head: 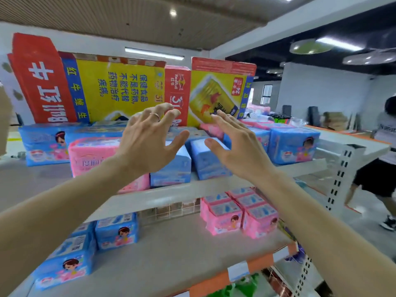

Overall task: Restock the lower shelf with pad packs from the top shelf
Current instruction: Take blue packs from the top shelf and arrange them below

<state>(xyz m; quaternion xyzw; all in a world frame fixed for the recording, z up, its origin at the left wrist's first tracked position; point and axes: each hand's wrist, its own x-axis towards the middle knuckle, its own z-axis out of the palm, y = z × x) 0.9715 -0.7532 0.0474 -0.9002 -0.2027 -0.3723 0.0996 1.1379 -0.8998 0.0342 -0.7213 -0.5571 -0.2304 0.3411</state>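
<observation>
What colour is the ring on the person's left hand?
Gold; the ring shows best in the head view.

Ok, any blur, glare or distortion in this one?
Head view: the wide-angle lens bows the top shelf and post; left hand and right hand look slightly soft; blue packs at lower left are smeared; the ceiling light is blown out.

On the top shelf (171, 192) two blue pad packs (171, 168) stand side by side at the front edge, and one pink pack (90, 155) is just beside them on my left. On the lower shelf (171, 254) small pink packs (237, 213) make a tight block at the right, and blue packs (115, 231) stand in a row at the left.
</observation>
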